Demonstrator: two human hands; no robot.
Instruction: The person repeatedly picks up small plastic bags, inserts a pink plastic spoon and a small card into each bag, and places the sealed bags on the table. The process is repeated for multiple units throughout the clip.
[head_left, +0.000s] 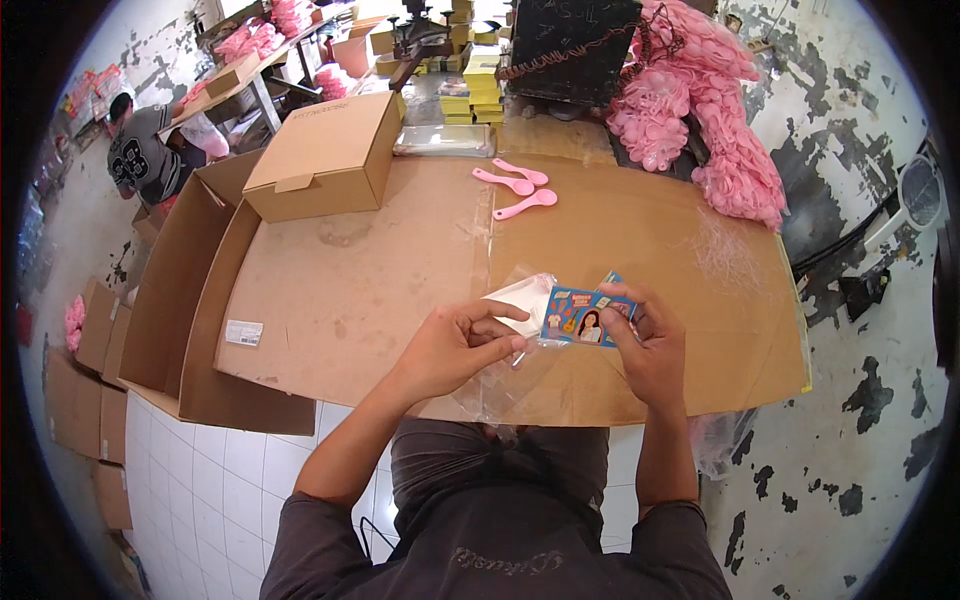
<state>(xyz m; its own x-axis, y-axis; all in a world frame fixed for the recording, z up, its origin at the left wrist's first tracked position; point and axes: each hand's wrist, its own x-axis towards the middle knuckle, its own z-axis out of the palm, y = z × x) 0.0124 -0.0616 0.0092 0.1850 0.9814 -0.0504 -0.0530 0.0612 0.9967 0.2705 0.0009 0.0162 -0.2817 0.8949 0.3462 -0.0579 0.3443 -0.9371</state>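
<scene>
Above the near part of the cardboard-covered table, my right hand (648, 345) pinches a small blue printed card (575, 318) between thumb and fingers. A second blue corner shows behind it, so there may be more than one card. My left hand (455, 345) is closed, thumb toward fingertips, on a clear plastic bag (495, 390) that hangs down toward the table's front edge. A white flat piece (528, 297) shows between the two hands, next to the card's left end; whether it lies inside the bag I cannot tell. Farther off lie three pink spoons (525, 205).
A closed brown box (320, 150) stands at the back left, beside a large open carton (190, 290). A stack of clear plastic bags (443, 141) lies behind the spoons. Bunched pink spoons (700, 110) fill the back right, near yellow stacks (483, 80). A person (145, 150) sits far left.
</scene>
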